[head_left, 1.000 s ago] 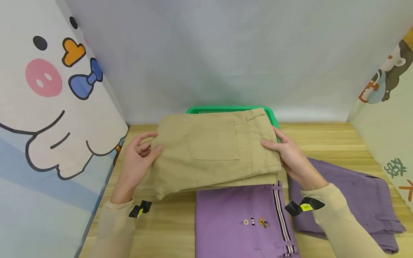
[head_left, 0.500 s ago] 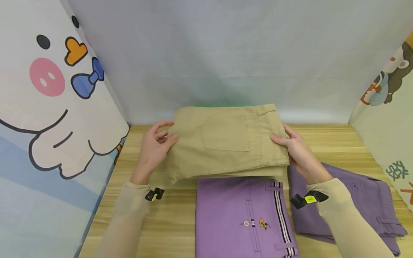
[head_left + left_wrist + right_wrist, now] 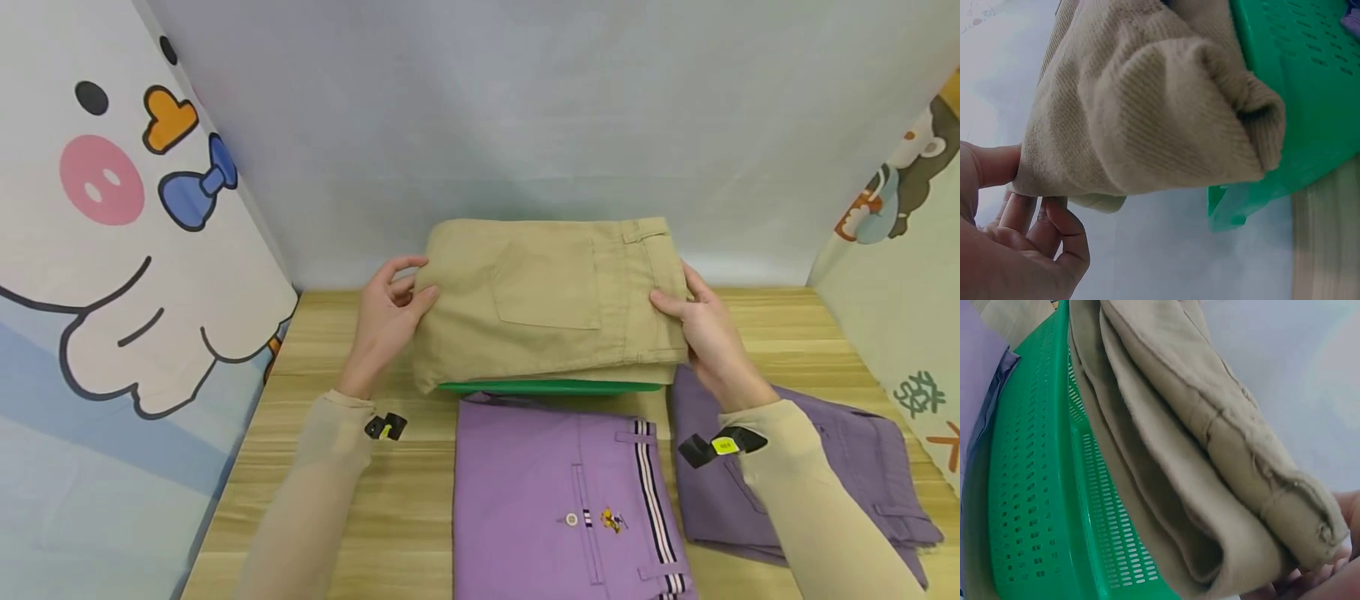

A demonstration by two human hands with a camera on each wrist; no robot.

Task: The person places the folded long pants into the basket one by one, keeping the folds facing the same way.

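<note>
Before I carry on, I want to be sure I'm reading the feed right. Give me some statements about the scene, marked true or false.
1. The left hand and right hand both hold the khaki trousers. True.
2. The left hand is at the waistband end. False: the right hand holds that end.
3. In the head view, a strip of the green basket shows below the khaki trousers. True.
4. The dark purple trousers lie to the right of the lilac trousers. True.
5. The lilac trousers are inside the green basket. False: they lie on the wooden table.
</note>
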